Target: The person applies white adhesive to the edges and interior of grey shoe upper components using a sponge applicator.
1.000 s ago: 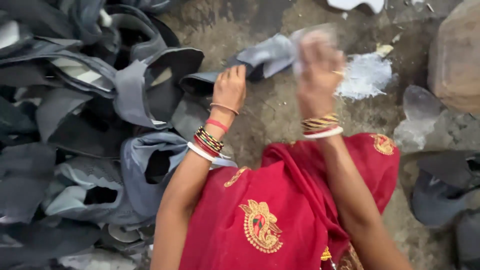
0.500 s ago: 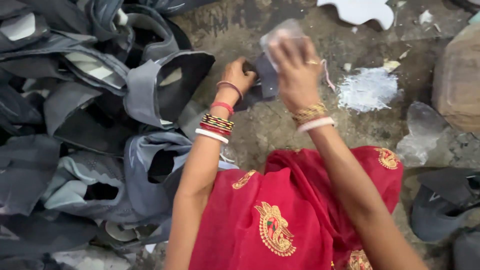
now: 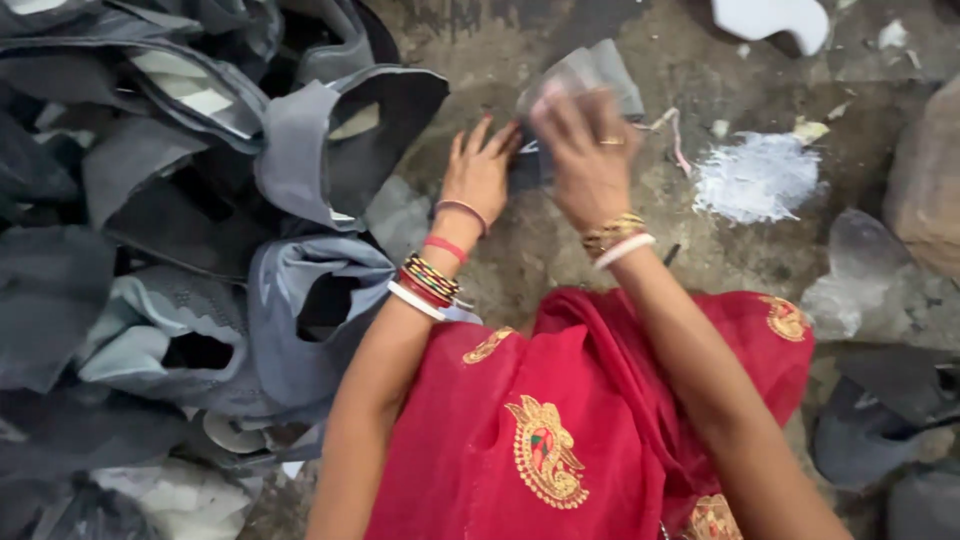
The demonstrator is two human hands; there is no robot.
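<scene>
The left hand lies flat, fingers spread, pressing on a dark grey shoe upper that rests on the rough, stained concrete floor. The right hand sits over the same piece, fingers curled down on it; motion blur hides whether its grip pinches the fabric or only presses, so I cannot tell. The upper looks like thin, limp synthetic cloth, folded, its pale grey flap sticking out past the right fingers. Its long axis seems to run from lower left to upper right, the flap end pointing away from the person, though blur makes this rough. To the left is a heap of uppers, grey and blue-grey, with smooth panels and oval openings. To the right lie a patch of white powder, a crumpled clear plastic bit and a brown stone. A red cloth with gold embroidery covers the lap. Compared with half a second ago, the left hand has opened from a loose clasp to a flat press, and the right hand has dropped lower onto the piece.
</scene>
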